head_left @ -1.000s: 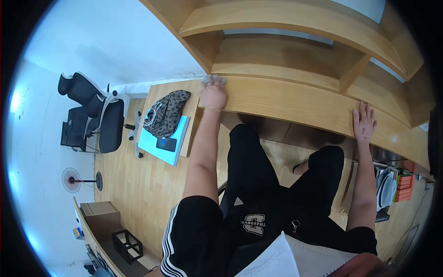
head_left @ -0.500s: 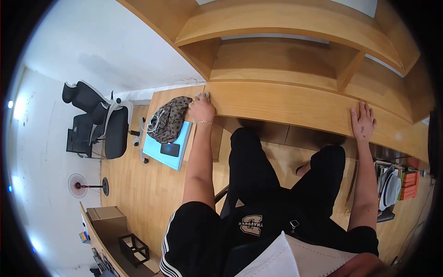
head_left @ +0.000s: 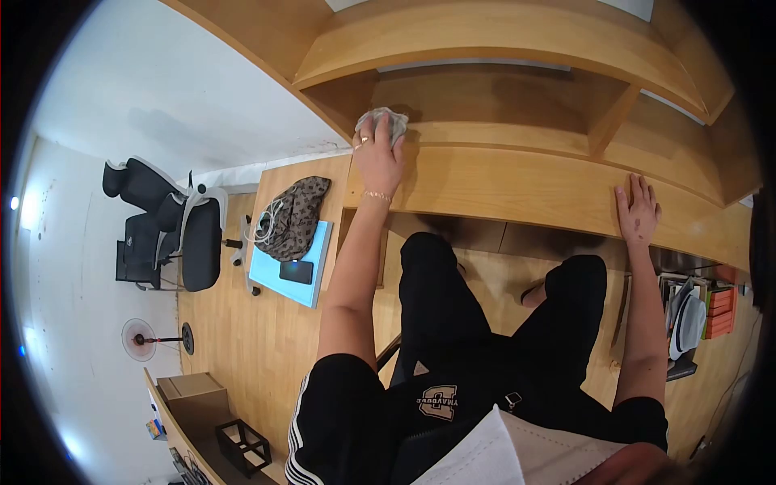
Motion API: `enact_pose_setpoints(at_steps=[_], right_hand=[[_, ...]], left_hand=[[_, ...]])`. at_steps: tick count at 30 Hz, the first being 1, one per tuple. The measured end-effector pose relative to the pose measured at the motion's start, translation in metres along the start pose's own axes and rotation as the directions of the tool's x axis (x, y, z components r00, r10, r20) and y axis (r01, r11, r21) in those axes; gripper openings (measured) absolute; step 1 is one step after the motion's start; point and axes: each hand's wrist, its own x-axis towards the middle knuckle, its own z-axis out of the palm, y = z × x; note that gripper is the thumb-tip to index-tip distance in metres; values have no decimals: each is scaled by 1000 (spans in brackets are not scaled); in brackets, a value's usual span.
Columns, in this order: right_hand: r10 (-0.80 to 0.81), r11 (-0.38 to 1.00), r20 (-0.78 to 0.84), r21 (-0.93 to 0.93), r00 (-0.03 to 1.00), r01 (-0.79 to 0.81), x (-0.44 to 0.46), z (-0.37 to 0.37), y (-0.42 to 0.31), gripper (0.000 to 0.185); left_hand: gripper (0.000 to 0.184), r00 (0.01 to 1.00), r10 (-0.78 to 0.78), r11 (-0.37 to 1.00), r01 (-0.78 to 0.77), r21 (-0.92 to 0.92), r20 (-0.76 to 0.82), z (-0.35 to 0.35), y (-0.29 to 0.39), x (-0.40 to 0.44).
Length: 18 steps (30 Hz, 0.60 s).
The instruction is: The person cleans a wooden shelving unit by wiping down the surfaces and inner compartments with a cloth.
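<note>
My left hand [head_left: 378, 158] presses a crumpled grey-white cloth [head_left: 391, 123] against the lower left part of the wooden shelf unit [head_left: 485, 97], just above the desk's back edge. The cloth shows beyond and beside my fingers. On the right, my right hand [head_left: 639, 212] lies flat on the wooden desk top [head_left: 501, 184], fingers a little apart, holding nothing.
Left of the desk, a side table [head_left: 323, 171] bears a patterned dark bag [head_left: 295, 218], a white cable, a light blue folder [head_left: 311, 293] and a black phone [head_left: 297, 272]. Farther left are black chairs [head_left: 200, 242] and a fan [head_left: 140, 339]. Books [head_left: 718, 314] stand low at the right.
My left hand first moved down to the desk's left edge, then up and right with the cloth onto the shelf's lower left part. My right hand has stayed on the desk.
</note>
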Motion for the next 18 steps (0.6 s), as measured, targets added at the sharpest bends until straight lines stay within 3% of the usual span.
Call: enact_pose_setpoints(at_steps=[6,9,12,18], right_hand=[[-14,999,-36,52,999,16,0,1,2,56],[-24,999,-36,47,999,25,-1,0,0,55],[-44,998,-45,44,998,46,-1,-3,-1,53],[-51,997,-35,55,998,53,0,-5,-2,52]], left_hand=[[46,938,-177,942,73,328,297,78,-49,5],[41,889,-250,926,104,362,384,91,-52,18],[36,932,-195,935,82,345,304,112,-64,31],[29,915,-221,893,51,447,338,161,-72,76]])
